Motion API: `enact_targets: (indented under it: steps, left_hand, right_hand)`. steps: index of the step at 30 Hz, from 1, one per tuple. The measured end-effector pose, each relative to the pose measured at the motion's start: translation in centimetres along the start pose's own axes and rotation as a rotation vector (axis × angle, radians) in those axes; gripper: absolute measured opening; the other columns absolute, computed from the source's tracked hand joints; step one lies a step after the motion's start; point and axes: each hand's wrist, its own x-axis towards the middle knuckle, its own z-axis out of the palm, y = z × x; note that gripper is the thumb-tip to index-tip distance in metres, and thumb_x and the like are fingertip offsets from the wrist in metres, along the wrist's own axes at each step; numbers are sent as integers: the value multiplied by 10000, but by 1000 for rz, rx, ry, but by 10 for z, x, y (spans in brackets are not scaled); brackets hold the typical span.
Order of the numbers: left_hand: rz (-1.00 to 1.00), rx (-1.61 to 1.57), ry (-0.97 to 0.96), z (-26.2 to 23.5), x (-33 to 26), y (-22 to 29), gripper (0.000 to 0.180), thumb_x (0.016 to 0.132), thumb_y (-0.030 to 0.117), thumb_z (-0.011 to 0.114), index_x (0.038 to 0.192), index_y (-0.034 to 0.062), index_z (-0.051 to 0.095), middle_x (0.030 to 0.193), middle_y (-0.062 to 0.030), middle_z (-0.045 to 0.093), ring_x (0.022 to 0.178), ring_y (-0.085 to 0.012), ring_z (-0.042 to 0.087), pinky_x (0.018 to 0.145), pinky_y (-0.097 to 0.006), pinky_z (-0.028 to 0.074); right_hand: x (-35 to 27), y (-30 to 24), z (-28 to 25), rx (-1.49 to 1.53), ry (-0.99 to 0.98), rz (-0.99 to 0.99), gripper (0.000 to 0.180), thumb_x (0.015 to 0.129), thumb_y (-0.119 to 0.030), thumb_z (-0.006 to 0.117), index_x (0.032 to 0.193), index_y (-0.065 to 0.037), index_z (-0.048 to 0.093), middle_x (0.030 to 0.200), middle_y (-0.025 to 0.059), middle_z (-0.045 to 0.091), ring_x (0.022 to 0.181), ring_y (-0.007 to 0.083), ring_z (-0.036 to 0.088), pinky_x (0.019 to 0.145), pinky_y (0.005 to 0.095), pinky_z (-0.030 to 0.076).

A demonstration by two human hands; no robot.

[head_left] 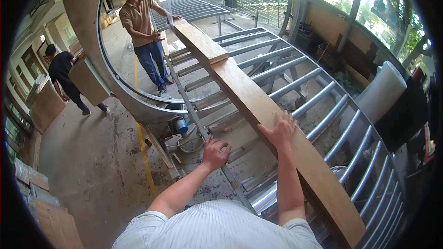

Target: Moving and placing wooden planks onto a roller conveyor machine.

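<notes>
A long, pale wooden beam (270, 106) lies lengthwise over a metal roller conveyor. Its far part, a shorter wooden piece (203, 44), sits a step higher and passes through a big ring. My right hand (279, 131) rests flat on the beam's top, fingers spread, thumb at its left edge. Left of the beam, my left hand (216, 154) is bent around the conveyor's side rail (196, 120), thumb apart from the fingers; the fingertips are partly hidden. Beyond the ring, a person in a tan shirt (140, 16) has one hand at the beam's far end, near a strip of clear film (170, 11).
The large metal ring (104, 76) arches on the left. Bare rollers (318, 124) stretch right of the beam. A white foam roll (380, 92) leans at the right. Another person in dark clothes (62, 74) walks at the left beside a boxy panel (90, 80). Wrapped packages (55, 221) stand lower left.
</notes>
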Motion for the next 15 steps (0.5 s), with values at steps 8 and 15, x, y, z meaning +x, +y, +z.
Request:
enact_targets:
  steps: [8,15]
  left_hand:
    - [-6,-23,21,-4,-4,0,256,943,336,733,964,88,797,1008,-93,796,1106,-311,705,1280,-538,309]
    - [19,-14,17,-3,-6,-3,252,932,342,736,969,103,805,984,-125,790,1093,-302,716,1279,-532,323]
  right_hand:
    - [-33,22,-31,44,-47,-157,968,802,-646,837,1505,-22,606,1642,286,465,1569,453,374,1319,595,213]
    - [-116,110,-106,-123,-197,-10,1072,729,-665,877,1536,-26,578,1676,285,421,1581,472,341,1327,594,194]
